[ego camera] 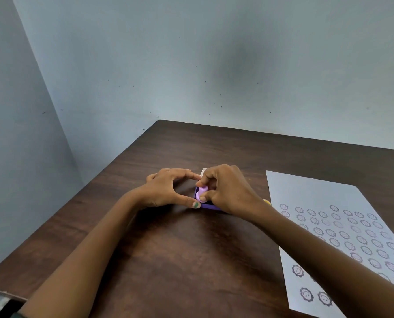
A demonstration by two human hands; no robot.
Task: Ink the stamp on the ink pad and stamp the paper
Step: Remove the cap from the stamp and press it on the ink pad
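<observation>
A small lilac stamp (202,193) stands on a purple ink pad (207,205) near the middle of the dark wooden table (180,249). My right hand (228,189) grips the stamp from above with thumb and fingers and hides most of the pad. Left of it, my left hand (168,188) spreads its thumb and forefinger against the pad's left edge, steadying it. A white paper (317,198) lies to the right, its near half covered with several rows of round smiling-flower prints.
A pale blue wall rises directly behind the table, and another closes the left side. The table's left edge runs diagonally towards me. A small yellow object (267,201) peeks out behind my right wrist, next to the paper's corner.
</observation>
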